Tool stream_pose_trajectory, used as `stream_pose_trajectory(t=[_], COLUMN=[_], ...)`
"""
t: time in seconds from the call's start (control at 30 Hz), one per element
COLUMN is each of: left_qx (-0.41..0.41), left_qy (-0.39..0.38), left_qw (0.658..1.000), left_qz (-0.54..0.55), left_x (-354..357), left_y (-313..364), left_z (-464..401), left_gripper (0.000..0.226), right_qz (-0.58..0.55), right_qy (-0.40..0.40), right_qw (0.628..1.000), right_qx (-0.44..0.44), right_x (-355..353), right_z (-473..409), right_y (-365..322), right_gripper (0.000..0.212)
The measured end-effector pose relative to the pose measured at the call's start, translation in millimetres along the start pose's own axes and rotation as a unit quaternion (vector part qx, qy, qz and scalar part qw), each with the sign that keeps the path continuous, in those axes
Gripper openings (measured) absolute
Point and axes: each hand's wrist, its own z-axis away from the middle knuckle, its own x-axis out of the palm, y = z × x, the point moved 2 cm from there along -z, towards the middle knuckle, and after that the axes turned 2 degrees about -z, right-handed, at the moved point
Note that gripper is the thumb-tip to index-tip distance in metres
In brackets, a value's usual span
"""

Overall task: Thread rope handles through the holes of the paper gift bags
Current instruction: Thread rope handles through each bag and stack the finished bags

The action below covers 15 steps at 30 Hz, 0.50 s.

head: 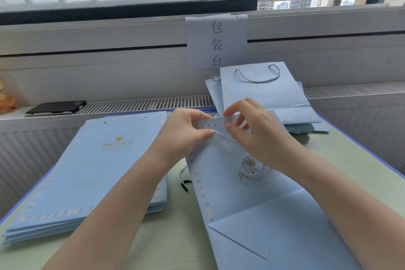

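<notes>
left hand (188, 129): pinching twisted white-blue rope handle (221, 135) at flat pale-blue paper gift bag (232, 182) top edge
right hand (252, 129): pinching that same edge, rope running sideways between both, about equally near

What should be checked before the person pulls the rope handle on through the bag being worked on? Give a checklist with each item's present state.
1. Left hand holds the bag's top edge and the rope: ok.
2. Right hand pinches the top edge of the gift bag in hand: ok.
3. Rope handle passes through a hole: cannot tell, fingers cover it.
4. Slack rope lies free: ok, a loop rests on the bag's logo and a black-tipped end hangs off its left edge.
5. Unthreaded bag stack within reach: ok, on the left.
6. Finished bags apart from the work: ok, behind the hands.
</notes>
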Motion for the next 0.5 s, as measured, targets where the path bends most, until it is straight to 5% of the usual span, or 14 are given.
stream_pose_trajectory(t=[0.2,0.37,0.5], left_qx=[-0.026,-0.04,-0.052], left_qy=[0.012,0.025,0.022], left_qw=[0.99,0.959,0.932], left_qz=[-0.139,-0.279,-0.359], left_x=[4.4,9.7,14.6], left_y=[-16.4,-27.9,-26.9], left_z=[-7.6,-9.1,-6.0], left_gripper=[0.009,0.03,0.045], right_qz=[0.055,0.108,0.163], right_qy=[-0.214,-0.352,-0.27], right_qw=[0.966,0.92,0.943], right_qx=[0.137,0.134,0.102], right_x=[-11.3,-9.8,-13.6], right_z=[6.9,16.6,9.2], right_y=[11.8,4.1,6.8], right_gripper=[0.026,0.018,0.015])
